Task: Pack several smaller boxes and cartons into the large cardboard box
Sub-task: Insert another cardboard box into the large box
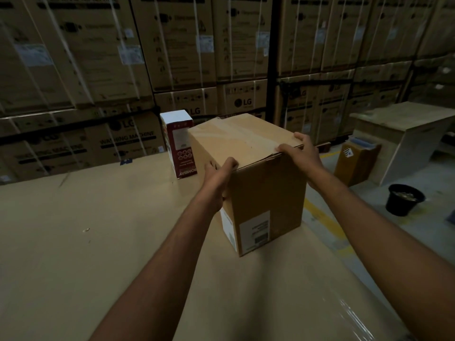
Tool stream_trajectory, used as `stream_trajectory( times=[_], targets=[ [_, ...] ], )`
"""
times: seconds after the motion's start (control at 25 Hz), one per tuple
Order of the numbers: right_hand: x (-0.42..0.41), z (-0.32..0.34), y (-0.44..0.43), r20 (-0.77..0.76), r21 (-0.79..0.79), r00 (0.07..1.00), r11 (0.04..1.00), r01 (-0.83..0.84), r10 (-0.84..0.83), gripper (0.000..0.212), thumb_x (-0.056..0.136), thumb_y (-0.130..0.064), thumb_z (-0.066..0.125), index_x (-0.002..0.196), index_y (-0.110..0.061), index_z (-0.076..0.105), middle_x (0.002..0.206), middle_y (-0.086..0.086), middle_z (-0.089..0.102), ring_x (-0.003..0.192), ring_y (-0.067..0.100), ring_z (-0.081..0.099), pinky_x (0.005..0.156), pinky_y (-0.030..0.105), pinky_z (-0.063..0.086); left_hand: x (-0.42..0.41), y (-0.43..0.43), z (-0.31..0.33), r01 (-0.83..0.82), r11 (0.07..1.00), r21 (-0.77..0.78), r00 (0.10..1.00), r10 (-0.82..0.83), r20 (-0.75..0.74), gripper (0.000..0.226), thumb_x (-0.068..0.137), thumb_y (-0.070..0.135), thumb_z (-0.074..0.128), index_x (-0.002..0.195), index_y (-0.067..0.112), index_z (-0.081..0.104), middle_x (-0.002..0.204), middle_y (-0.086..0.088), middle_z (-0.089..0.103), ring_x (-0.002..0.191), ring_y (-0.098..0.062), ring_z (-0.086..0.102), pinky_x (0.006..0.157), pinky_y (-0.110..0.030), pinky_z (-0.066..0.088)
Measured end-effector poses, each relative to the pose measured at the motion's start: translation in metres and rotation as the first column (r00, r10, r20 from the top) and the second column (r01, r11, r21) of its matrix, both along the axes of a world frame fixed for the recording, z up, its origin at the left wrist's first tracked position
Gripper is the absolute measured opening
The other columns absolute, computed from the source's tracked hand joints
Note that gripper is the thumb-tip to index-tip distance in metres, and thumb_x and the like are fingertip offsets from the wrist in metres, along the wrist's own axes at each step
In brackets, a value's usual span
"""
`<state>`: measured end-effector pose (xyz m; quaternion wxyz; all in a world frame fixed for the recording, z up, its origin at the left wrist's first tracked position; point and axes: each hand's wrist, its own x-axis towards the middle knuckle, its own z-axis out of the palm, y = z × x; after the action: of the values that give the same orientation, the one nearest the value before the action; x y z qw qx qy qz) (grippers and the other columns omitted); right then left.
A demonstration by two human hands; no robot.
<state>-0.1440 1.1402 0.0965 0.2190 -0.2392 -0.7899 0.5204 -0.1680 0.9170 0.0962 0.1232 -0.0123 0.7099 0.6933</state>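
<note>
A large brown cardboard box (pixel 256 193) stands upright on a cardboard-covered work surface (pixel 98 242), its top flaps folded down and white labels low on its near sides. My left hand (pixel 216 183) grips its near-left top corner, fingers curled over the edge. My right hand (pixel 302 153) holds the right top edge, fingers lying on the flap. Just behind the big box on its left stands a tall red and white carton (pixel 178 143), touching or almost touching it.
Stacked appliance cartons (pixel 172 57) wall off the back. The work surface ends at the right, above a floor with a yellow line (pixel 325 222). There stand a black bucket (pixel 403 199), a small brown box (pixel 354 163) and a wooden desk (pixel 403 129).
</note>
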Motion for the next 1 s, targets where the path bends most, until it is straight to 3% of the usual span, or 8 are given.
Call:
stream_trajectory(
  times=[0.12,0.2,0.28,0.4,0.6,0.72,0.92,1.0],
  targets=[
    [0.012,-0.007,-0.007,-0.105,0.102,0.988,0.987,0.124,-0.113,0.075,0.082,-0.061,0.073,0.144,-0.032,0.042,0.146,0.007,0.044,0.127,0.027,0.05,0.092,0.037,0.044,0.011,-0.009,0.0,-0.033,0.996,0.08,0.999,0.035,-0.018,0.076,0.092,0.039,0.063,0.156,0.02,0.027,0.151,-0.009,0.043,0.12,-0.026,0.049,0.077,-0.037,0.042],
    [0.029,-0.005,-0.013,-0.126,-0.03,0.979,0.987,0.158,-0.16,0.086,0.07,-0.065,0.077,0.142,-0.029,0.047,0.14,0.002,0.055,0.123,0.024,0.056,0.098,0.043,0.051,0.03,-0.023,0.0,-0.073,0.99,0.122,0.996,0.078,-0.044,0.061,0.092,0.038,0.064,0.145,0.019,0.042,0.137,-0.005,0.055,0.117,-0.025,0.054,0.074,-0.035,0.043],
    [0.051,-0.003,-0.028,-0.113,-0.177,0.988,0.98,0.087,-0.108,0.074,0.063,-0.059,0.083,0.126,-0.025,0.063,0.121,0.001,0.069,0.109,0.023,0.067,0.091,0.045,0.059,0.054,-0.042,-0.002,-0.115,0.984,0.136,0.99,0.125,-0.068,0.051,0.092,0.041,0.069,0.136,0.028,0.048,0.123,0.003,0.059,0.114,-0.022,0.056,0.081,-0.037,0.049],
    [0.093,-0.008,-0.072,-0.138,-0.192,0.99,0.981,0.006,-0.033,0.046,0.072,-0.043,0.087,0.11,-0.022,0.074,0.101,0.0,0.076,0.093,0.02,0.073,0.074,0.037,0.06,0.094,-0.081,-0.001,-0.184,0.973,0.138,0.971,0.202,-0.125,0.073,0.087,0.043,0.076,0.15,0.029,0.041,0.12,0.008,0.057,0.112,-0.017,0.056,0.094,-0.037,0.051],
    [0.159,0.009,-0.182,-0.294,-0.122,0.953,0.986,-0.11,0.07,0.055,0.07,-0.049,0.087,0.119,-0.032,0.069,0.106,-0.008,0.074,0.098,0.014,0.071,0.085,0.044,0.062,0.169,-0.189,0.01,-0.273,0.946,0.176,0.935,0.304,-0.181,0.065,0.088,0.034,0.077,0.145,0.034,0.044,0.103,0.02,0.056,0.095,0.0,0.057,0.069,-0.021,0.046],
    [0.198,0.031,-0.256,-0.401,-0.053,0.899,0.976,-0.213,0.174,0.054,0.076,-0.039,0.089,0.122,-0.036,0.061,0.11,-0.014,0.068,0.103,0.01,0.069,0.084,0.036,0.062,0.22,-0.268,0.015,-0.317,0.929,0.192,0.881,0.364,-0.303,0.068,0.086,0.038,0.078,0.146,0.032,0.046,0.118,0.017,0.059,0.106,-0.002,0.06,0.077,-0.02,0.051],
    [0.257,0.058,-0.383,-0.514,0.117,0.769,0.919,-0.376,0.38,0.081,0.077,-0.036,0.09,0.146,-0.032,0.049,0.126,-0.021,0.059,0.115,-0.004,0.06,0.094,0.021,0.055,0.29,-0.408,0.031,-0.346,0.914,0.213,0.766,0.406,-0.498,0.078,0.084,0.03,0.08,0.15,0.034,0.038,0.128,0.012,0.061,0.112,-0.007,0.067,0.083,-0.023,0.059],
    [0.271,0.065,-0.429,-0.523,0.182,0.708,0.873,-0.452,0.475,0.084,0.079,-0.035,0.089,0.149,-0.033,0.044,0.132,-0.02,0.058,0.12,-0.004,0.057,0.101,0.023,0.053,0.308,-0.463,0.044,-0.34,0.919,0.202,0.724,0.392,-0.567,0.087,0.083,0.027,0.082,0.155,0.032,0.033,0.135,0.006,0.061,0.118,-0.011,0.066,0.088,-0.028,0.059]
  ],
)
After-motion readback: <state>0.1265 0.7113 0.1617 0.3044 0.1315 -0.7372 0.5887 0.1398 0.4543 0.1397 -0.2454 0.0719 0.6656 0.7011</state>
